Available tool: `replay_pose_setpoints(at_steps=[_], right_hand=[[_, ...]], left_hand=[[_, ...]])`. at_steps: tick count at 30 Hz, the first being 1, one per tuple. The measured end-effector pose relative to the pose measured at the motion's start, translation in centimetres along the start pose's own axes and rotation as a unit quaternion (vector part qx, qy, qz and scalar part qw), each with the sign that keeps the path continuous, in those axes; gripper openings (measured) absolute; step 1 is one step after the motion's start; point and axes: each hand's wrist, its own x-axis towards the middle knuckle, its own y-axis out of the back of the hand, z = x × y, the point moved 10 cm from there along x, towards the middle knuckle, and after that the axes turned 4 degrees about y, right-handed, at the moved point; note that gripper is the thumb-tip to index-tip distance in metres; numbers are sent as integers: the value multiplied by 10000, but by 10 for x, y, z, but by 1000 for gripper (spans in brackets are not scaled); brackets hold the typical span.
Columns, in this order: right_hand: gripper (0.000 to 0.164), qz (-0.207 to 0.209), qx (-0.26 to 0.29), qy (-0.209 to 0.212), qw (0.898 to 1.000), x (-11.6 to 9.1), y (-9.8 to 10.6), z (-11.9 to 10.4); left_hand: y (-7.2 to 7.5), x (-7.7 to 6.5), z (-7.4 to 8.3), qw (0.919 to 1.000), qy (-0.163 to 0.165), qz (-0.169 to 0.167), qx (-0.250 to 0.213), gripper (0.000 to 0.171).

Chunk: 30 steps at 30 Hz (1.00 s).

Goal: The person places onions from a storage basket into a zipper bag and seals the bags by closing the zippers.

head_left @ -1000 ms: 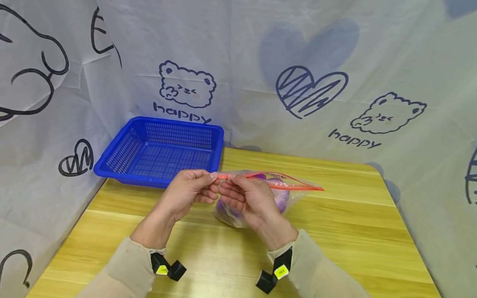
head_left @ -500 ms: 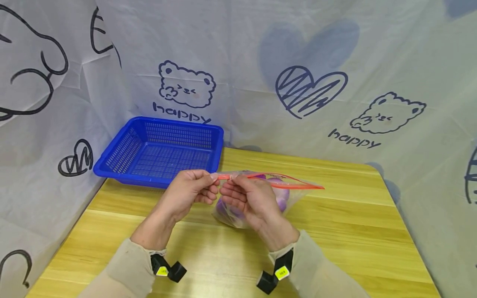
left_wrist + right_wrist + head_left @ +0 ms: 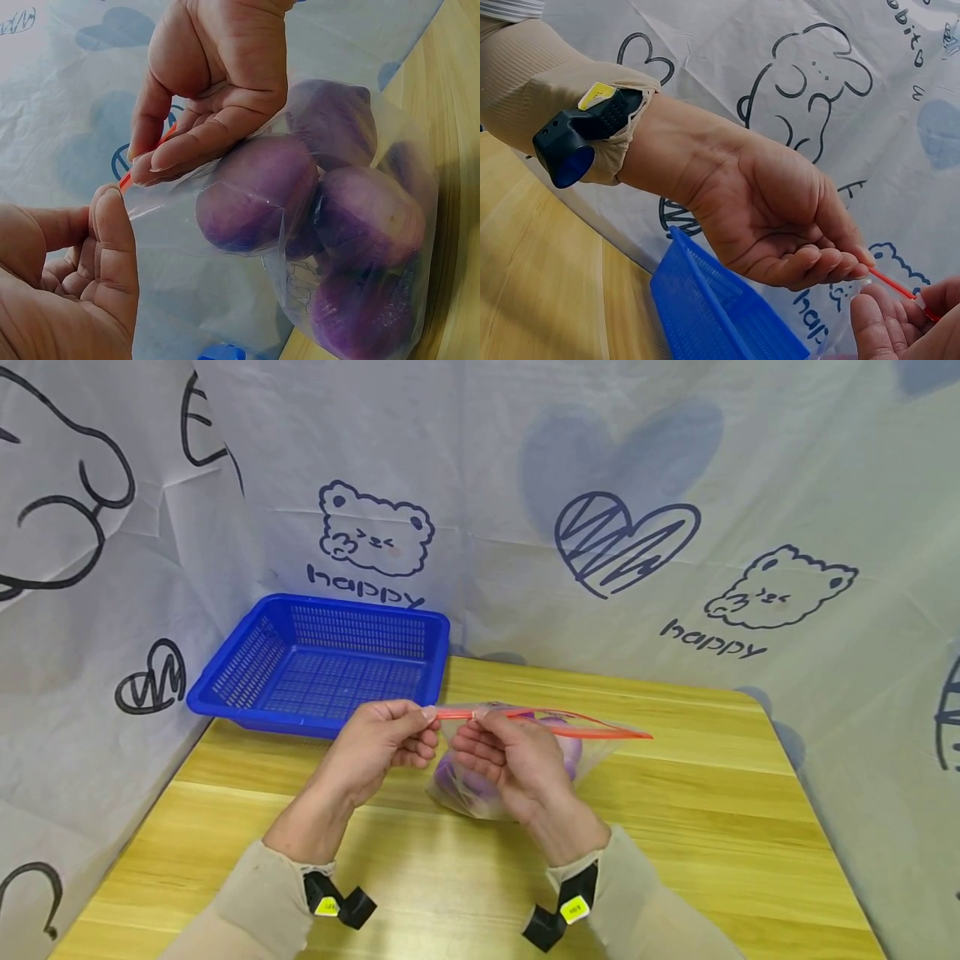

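Observation:
A clear zip bag [image 3: 600, 748] with an orange-red closure stands on the table and bulges with several round purple vegetables [image 3: 256, 193], perhaps onions or turnips. My left hand [image 3: 378, 739] pinches the left end of the closure [image 3: 454, 714] between thumb and forefinger. Just to its right, my right hand [image 3: 517, 752] pinches the same strip, its other fingers loosely curled in front of the bag and hiding part of the contents. Left of the right hand the closure looks flat and pressed together; to the right its two edges gape apart.
A blue perforated plastic basket [image 3: 330, 681] stands at the back left of the wooden table [image 3: 712, 827], close behind my left hand. White cloth [image 3: 495, 610] printed with bears and hearts hangs behind the table and along both sides.
My right hand has slid a little to the right along the closure, leaving a longer pressed stretch between the hands. The left hand has kept its place and its pinch.

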Motion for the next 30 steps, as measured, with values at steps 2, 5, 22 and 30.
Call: replay_pose_setpoints(at_steps=[2,5,22,30], right_hand=[[16,26,0,-8,10000,0,1,0],[15,61,27,-26,10000,0,3,0],[16,-36,123,-10,9999,0,9,-6],[15,-8,141,9,9999,0,12,-8]], left_hand=[[1,0,0,10000,5,24,-11,22],[1,1,0,10000,9,43,-25,22],[2,1,0,10000,-5,84,-19,22],[2,1,-1,9999,0,110,-67,23]])
